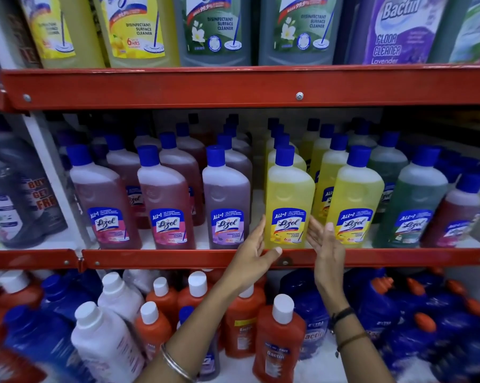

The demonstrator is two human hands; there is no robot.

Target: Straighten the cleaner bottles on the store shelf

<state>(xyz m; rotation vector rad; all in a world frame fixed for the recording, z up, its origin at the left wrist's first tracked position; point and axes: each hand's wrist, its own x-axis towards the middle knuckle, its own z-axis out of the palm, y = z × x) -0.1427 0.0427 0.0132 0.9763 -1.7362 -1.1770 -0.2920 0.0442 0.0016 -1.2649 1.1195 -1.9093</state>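
A yellow cleaner bottle (288,197) with a blue cap stands upright at the front of the middle shelf (178,258). My left hand (254,251) is at its lower left side, fingers apart, fingertips at the bottle's edge and thumb over the red shelf lip. At the bottle's lower right, my right hand (326,244) is spread flat, palm toward the bottle. Neither hand grips it. A second yellow bottle (353,200) stands just to the right. Three pink and purple bottles (164,205) line the front row to the left, and a green one (411,205) leans at the right.
Rows of like bottles stand behind the front row. The upper shelf (233,87) carries large cleaner bottles (214,29). Below, orange bottles (277,338), white bottles (106,335) and blue bottles (415,324) crowd the lowest shelf under my forearms.
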